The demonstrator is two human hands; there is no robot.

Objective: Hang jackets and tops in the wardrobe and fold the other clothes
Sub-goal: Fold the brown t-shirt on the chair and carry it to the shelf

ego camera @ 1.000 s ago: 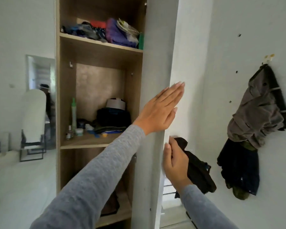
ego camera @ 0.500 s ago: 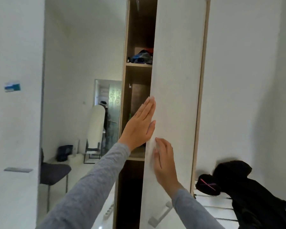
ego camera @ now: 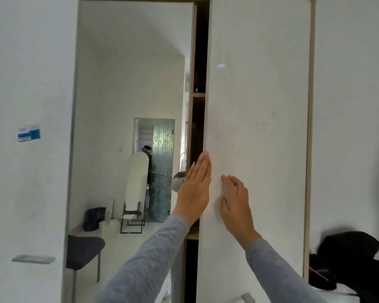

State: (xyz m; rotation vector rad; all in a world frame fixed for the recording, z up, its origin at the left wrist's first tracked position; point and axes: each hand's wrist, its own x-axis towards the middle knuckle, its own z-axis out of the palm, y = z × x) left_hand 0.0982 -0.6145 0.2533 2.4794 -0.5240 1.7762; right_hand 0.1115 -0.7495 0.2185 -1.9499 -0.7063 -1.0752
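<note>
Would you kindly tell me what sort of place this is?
Most likely a room in a home, perhaps a bedroom: a tall wardrobe with its white door almost shut, dark clothes heaped at the lower right, and an ironing board standing upright in the background.

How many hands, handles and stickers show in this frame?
Hands: 2, left hand and right hand.
Handles: 2, grey handle and lower handle.
Stickers: 1, blue sticker.
Total: 5.
</note>
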